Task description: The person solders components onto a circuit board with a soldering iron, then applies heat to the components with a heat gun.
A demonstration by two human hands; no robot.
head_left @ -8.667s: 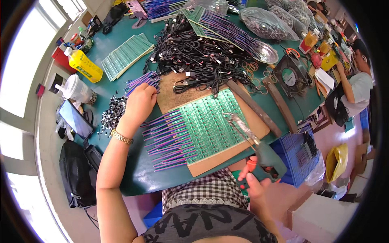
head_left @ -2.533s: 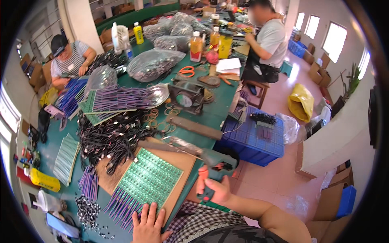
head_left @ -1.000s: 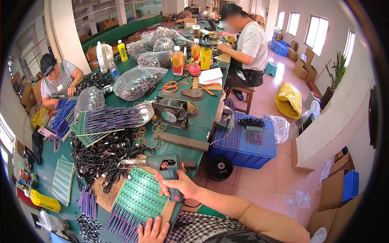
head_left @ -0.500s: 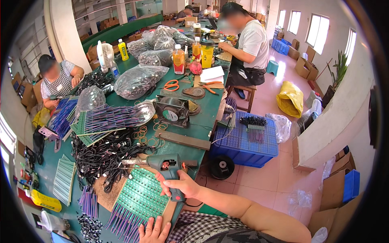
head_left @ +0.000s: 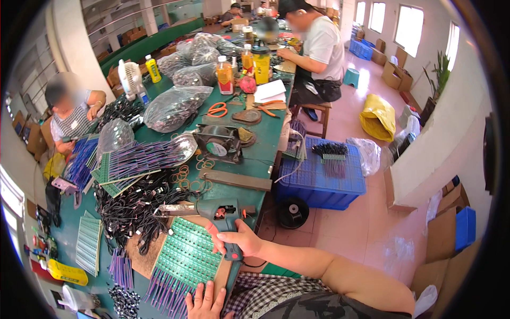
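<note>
Since the earliest frame, the left hand [head_left: 206, 302] has shifted from a bundle of purple wires to the near edge of the green circuit panel [head_left: 190, 251], and the gun-shaped tool [head_left: 227, 210] now lies nearly level, pointing left over the panel's far edge. Fingers slightly parted, the left hand lies flat and grasps nothing; its wrist is cut off by the lower edge, and how hard it presses I cannot tell. The right hand [head_left: 243, 239] is wrapped around the tool's handle, some fingers hidden behind it; whether the orange trigger is squeezed cannot be told. The tool's metal tip is hard to make out against the heap of black cables [head_left: 125, 210], so touching or apart stays unclear. The panel rests on a brown board [head_left: 142, 258], mostly covered. Purple wires [head_left: 166, 293] run from the panel's near-left side. At lower left, a white-lidded cup [head_left: 75, 297] shows only dimly near the dark rim.
</note>
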